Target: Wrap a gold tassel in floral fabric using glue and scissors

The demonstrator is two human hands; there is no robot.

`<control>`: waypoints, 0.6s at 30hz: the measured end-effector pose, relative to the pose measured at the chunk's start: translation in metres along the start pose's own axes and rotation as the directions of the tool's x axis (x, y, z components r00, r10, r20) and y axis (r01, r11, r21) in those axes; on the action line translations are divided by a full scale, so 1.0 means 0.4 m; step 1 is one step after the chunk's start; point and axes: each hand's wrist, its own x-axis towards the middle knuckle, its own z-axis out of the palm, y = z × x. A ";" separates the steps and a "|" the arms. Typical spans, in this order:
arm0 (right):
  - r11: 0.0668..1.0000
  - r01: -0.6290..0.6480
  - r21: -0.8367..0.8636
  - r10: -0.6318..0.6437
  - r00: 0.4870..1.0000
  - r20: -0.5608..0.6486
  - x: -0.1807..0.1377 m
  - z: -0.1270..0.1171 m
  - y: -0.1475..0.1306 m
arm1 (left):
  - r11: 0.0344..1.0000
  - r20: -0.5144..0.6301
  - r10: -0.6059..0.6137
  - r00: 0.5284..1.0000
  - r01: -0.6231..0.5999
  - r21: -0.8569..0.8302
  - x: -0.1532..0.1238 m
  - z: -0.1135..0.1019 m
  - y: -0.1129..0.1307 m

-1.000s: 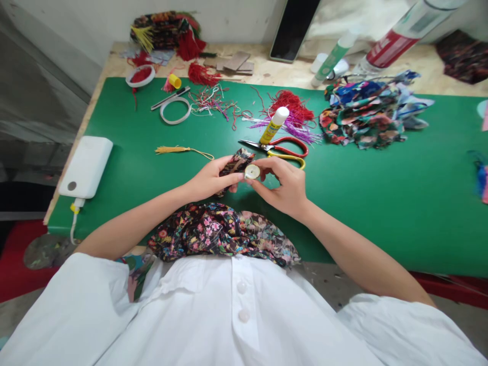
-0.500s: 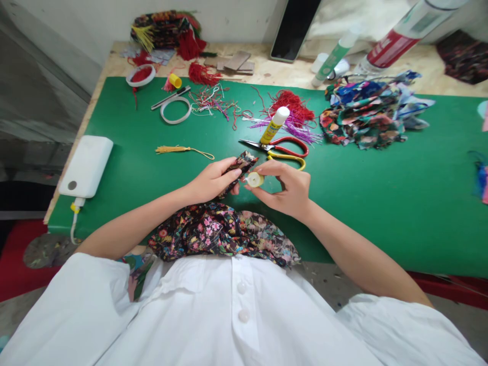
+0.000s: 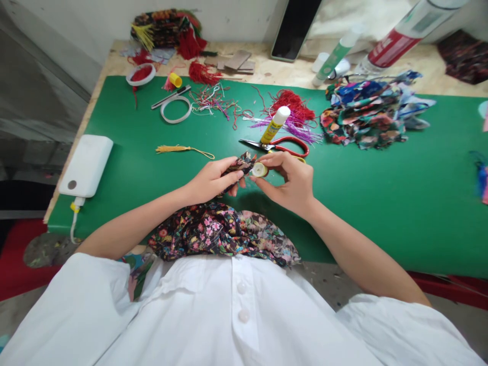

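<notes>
My left hand (image 3: 213, 180) is closed around a small folded piece of dark floral fabric (image 3: 246, 161), thumb on top. In my right hand (image 3: 292, 180), thumb and fingertips pinch a small round pale-yellow piece (image 3: 260, 170) with a white bit at its side, close against the fabric's right end. Its exact kind is unclear. Gathered dark floral cloth (image 3: 213, 229) lies at the table's front edge, below both hands. Just beyond my right hand are scissors (image 3: 292, 145) with red and yellow handles, the yellow one mostly hidden. A yellow glue stick (image 3: 275, 125) with a white cap stands by the blades.
A yellow tassel (image 3: 173, 149) and a white power bank (image 3: 87, 165) lie left on the green mat (image 3: 381, 203). Farther back are red threads (image 3: 292, 104), tape rolls (image 3: 175, 110), a cutter (image 3: 171, 96) and a floral fabric pile (image 3: 366, 112). A phone (image 3: 295, 30) leans behind.
My right hand has shifted slightly up and to the right with the pale-yellow piece, covering more of the scissors' yellow handle. My left hand keeps hold of the fabric, nearly in place.
</notes>
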 end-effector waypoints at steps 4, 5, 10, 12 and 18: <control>0.999 0.034 -0.038 -0.034 0.999 -0.001 0.002 -0.002 -0.001 | 0.999 0.003 0.027 1.000 -0.027 0.040 -0.002 0.000 -0.003; 0.998 0.046 -0.049 -0.046 0.999 0.007 0.003 -0.002 0.000 | 0.998 0.006 0.034 0.999 -0.034 0.062 -0.002 0.000 -0.003; 0.990 0.128 -0.058 -0.128 0.992 0.010 0.005 -0.003 0.007 | 0.978 0.002 0.074 0.997 -0.073 0.195 -0.006 0.002 0.005; 0.984 0.162 -0.071 -0.162 0.987 0.009 0.005 -0.003 0.011 | 0.969 -0.013 0.075 0.997 -0.070 0.236 -0.007 0.003 0.008; 0.972 0.215 -0.094 -0.210 0.976 0.059 0.005 -0.003 0.011 | 0.971 -0.033 0.002 0.999 0.006 0.237 -0.013 0.009 0.008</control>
